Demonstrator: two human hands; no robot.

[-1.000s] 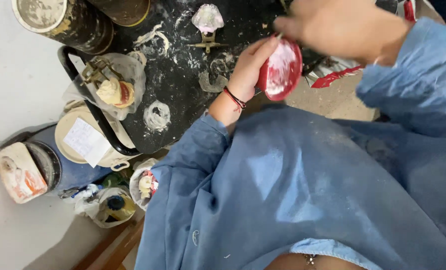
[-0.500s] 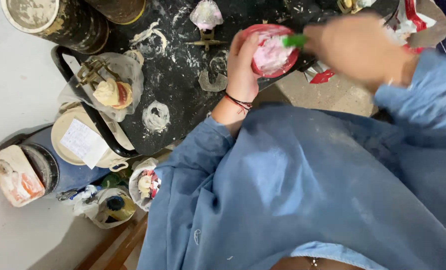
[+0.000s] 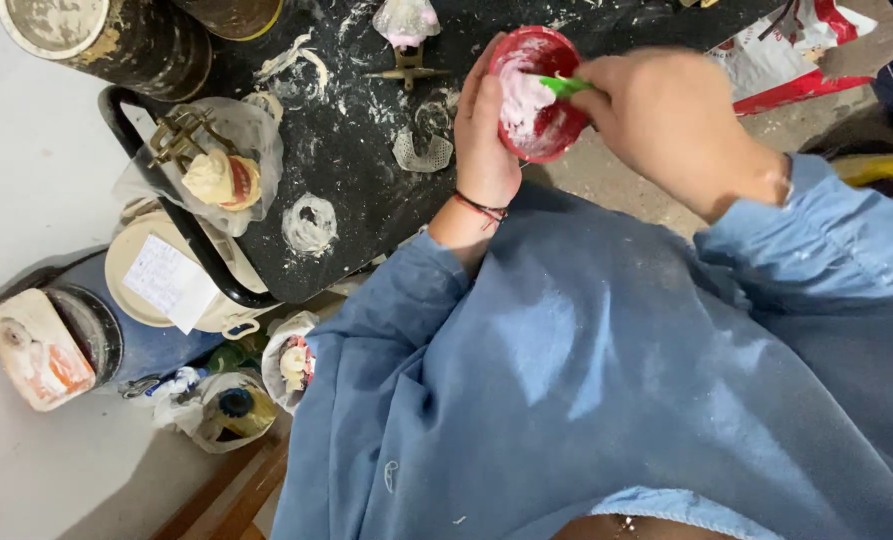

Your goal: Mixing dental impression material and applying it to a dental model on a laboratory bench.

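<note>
Left hand point(image 3: 486, 140) cups small red bowl point(image 3: 541, 95) of white paste over black worktop point(image 3: 356, 150). Right hand point(image 3: 676, 125) grips green stick point(image 3: 564, 86) inside bowl.

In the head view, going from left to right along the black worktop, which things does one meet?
Bagged cast on a brass frame → white plaster ring → left hand → red bowl → green spatula → right hand.

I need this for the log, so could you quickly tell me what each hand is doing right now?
Left hand: closed around the red bowl, holding it up.
Right hand: closed on the green tool, its tip in the white paste.
</note>
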